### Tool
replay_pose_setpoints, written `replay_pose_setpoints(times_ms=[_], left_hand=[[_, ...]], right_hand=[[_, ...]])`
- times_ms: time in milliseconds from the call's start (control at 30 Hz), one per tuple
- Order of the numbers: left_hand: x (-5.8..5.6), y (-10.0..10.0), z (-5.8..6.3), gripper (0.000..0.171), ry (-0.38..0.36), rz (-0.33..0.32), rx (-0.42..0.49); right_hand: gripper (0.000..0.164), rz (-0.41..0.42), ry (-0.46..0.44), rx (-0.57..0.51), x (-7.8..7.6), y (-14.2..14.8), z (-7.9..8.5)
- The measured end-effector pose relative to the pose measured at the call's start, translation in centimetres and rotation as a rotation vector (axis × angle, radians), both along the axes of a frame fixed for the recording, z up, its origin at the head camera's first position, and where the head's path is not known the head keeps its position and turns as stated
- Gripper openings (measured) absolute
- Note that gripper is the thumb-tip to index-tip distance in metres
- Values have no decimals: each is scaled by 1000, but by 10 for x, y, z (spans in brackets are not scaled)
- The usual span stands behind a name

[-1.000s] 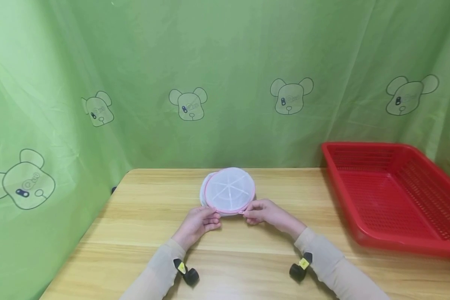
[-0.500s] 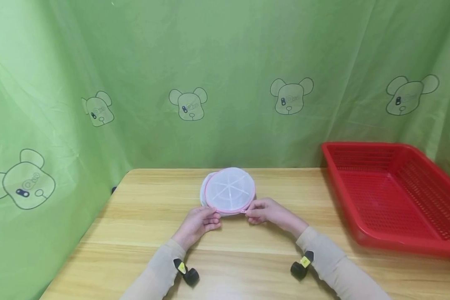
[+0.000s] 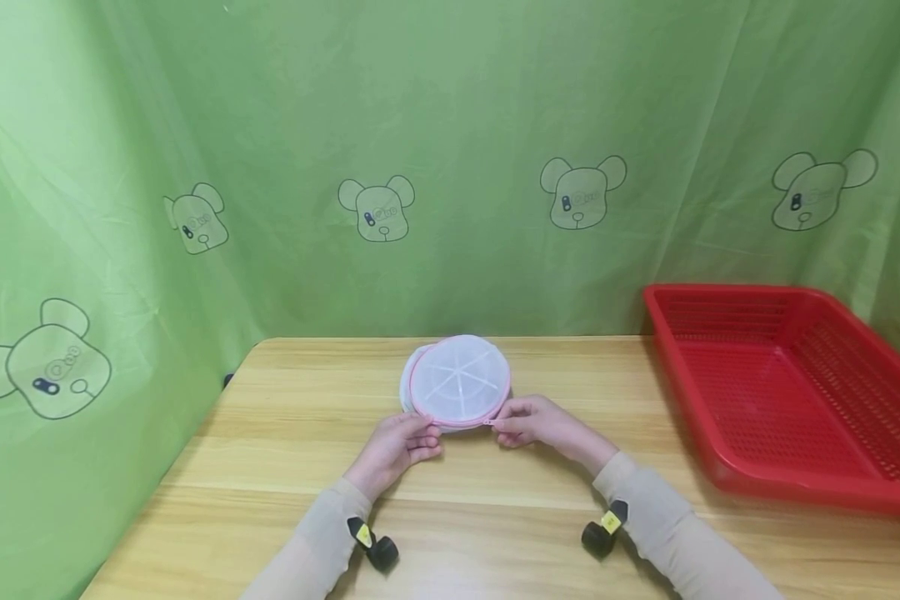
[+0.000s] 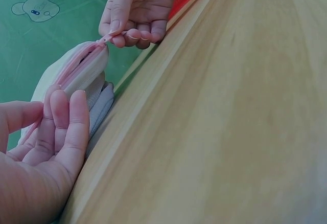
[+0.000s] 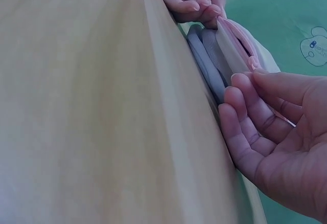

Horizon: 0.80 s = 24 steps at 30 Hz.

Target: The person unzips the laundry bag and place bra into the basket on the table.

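A round white mesh laundry bag (image 3: 461, 375) with spoke-like bands on top and a pink zipper (image 4: 76, 65) round its edge sits at the back middle of the table. Along its near edge, my left hand (image 3: 393, 450) pinches the rim at the zipper between thumb and fingers. My right hand (image 3: 536, 427) holds the pink zipper pull (image 5: 254, 63) at the near right of the rim. A narrow dark gap shows between the zipper's two sides in both wrist views. Grey-white fabric (image 5: 207, 52) lies beneath the zippered top, against the table.
A large red plastic basket (image 3: 720, 450) with slotted walls stands at the right of the wooden table (image 3: 300, 392). Green curtain (image 3: 465, 267) with printed bear heads hangs behind the table and along both sides. Each wrist carries a small black camera (image 3: 598, 540).
My right hand has shifted slightly to the right along the rim, the zipper pull in its fingers. My left hand and the bag have stayed in place.
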<state>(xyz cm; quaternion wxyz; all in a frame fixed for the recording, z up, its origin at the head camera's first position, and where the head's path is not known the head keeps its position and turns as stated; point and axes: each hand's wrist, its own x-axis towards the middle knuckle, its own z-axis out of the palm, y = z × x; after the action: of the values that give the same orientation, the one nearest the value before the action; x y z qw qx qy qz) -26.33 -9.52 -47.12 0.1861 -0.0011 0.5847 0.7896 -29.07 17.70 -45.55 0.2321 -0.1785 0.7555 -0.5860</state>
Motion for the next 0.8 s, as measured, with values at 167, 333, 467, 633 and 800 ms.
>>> replay_pose_setpoints(times_ms=[167, 333, 467, 633, 800], left_hand=[[0, 0, 0, 9, 1, 0, 5], [0, 1, 0, 9, 0, 2, 6], [0, 1, 0, 9, -3, 11, 3], [0, 1, -1, 9, -9, 16, 1], [0, 1, -1, 10, 2, 14, 4]], right_hand=[[32, -5, -12, -11, -1, 3, 1], [33, -5, -21, -18, 2, 3, 5], [33, -4, -25, -19, 3, 3, 6], [32, -6, -25, -18, 0, 5, 3], [30, -43, -28, -13, -6, 11, -2]])
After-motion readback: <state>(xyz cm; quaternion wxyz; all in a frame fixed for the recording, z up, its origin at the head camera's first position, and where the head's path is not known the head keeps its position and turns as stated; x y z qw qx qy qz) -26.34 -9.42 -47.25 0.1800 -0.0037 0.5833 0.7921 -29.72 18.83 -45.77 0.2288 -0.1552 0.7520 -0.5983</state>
